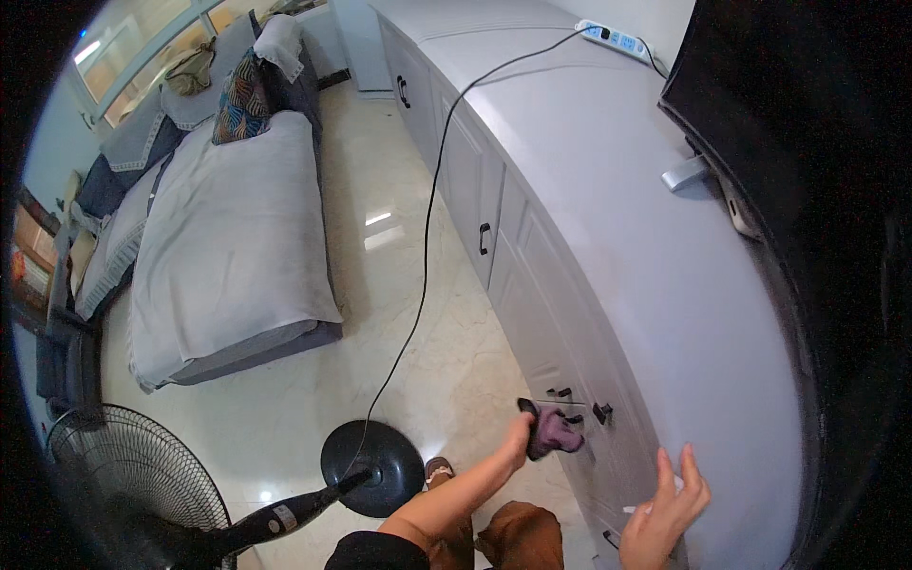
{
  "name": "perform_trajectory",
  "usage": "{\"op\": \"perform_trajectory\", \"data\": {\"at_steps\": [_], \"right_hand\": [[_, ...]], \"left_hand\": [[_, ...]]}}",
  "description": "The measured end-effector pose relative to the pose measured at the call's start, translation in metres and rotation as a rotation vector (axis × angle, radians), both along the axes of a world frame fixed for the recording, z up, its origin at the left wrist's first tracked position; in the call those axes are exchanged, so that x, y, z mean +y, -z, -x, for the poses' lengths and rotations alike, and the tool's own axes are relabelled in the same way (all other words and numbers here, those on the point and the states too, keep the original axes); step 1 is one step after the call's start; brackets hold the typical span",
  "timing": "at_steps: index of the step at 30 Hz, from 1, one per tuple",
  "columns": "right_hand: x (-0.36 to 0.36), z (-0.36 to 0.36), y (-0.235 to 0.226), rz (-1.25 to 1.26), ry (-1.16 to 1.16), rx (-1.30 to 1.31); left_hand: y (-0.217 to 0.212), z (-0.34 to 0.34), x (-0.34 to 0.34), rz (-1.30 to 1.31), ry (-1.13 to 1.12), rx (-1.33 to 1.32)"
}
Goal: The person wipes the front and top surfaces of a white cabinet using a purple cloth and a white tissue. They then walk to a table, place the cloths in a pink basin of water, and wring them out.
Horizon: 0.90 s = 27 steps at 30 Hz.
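My left hand [519, 439] grips a crumpled purple cloth [554, 432] and presses it against the front of a long white cabinet [608, 190], beside its small dark handles [602, 411]. My right hand [665, 508] is empty with fingers spread, and it rests at the cabinet's top front edge, lower right of the cloth. My bent knees in brown trousers [518, 537] show at the bottom.
A large dark television [807, 142] stands on the cabinet top at right. A black cord [425, 256] runs from a white power strip [616, 38] to a standing fan, its round base [372, 465] close to my left. A grey covered sofa [223, 237] lies across the glossy floor.
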State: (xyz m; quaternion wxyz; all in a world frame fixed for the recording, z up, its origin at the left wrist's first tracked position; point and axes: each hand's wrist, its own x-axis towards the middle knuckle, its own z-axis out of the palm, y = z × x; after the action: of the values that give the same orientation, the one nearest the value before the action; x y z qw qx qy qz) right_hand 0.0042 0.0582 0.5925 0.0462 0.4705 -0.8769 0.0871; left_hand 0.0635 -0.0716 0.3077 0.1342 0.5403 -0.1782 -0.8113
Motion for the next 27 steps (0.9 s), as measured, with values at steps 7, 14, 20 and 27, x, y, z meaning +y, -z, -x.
{"op": "perform_trajectory", "data": {"at_steps": [7,14,20,27], "right_hand": [[-0.013,0.008,-0.05,0.134,-0.018,-0.501],[-0.097,0.06,-0.06,0.29,-0.199,-0.585],[-0.273,0.14,-0.049,0.374,-0.435,-0.267],[-0.35,0.155,-0.003,0.174,-0.416,-0.074]], "left_hand": [[-0.041,-0.051,-0.012,0.27,-0.142,0.112],[-0.122,-0.059,-0.021,0.293,-0.169,0.247],[-0.159,-0.033,-0.052,0.455,-0.1,0.267],[-0.159,0.027,-0.123,0.766,-0.167,0.057]]}}
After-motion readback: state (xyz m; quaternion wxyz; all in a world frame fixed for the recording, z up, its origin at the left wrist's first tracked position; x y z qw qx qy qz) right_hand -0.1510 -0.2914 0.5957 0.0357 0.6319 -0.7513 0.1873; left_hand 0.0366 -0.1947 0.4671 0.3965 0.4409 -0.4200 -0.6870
